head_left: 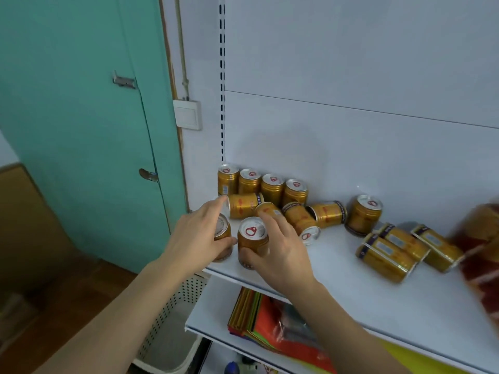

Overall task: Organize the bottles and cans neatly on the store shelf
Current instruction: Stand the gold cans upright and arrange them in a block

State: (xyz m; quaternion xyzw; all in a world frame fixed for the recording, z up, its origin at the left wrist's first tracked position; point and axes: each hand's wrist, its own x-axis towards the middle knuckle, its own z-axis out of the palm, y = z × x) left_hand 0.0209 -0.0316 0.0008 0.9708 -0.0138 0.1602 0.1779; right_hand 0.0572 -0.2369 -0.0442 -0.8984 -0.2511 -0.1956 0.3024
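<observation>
Blurred red-and-gold package (483, 255) cut off at right edge; left-held can (223, 233) half hidden.

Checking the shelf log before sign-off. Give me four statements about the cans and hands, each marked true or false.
1. Four gold cans stand upright in a row along the back panel. True.
2. The right hand grips an upright can. True.
3. All cans on the shelf stand upright. False: several lie on their sides, including three at the right.
4. The left hand hangs idle below the shelf. False: it holds a can at the shelf's left end.
</observation>
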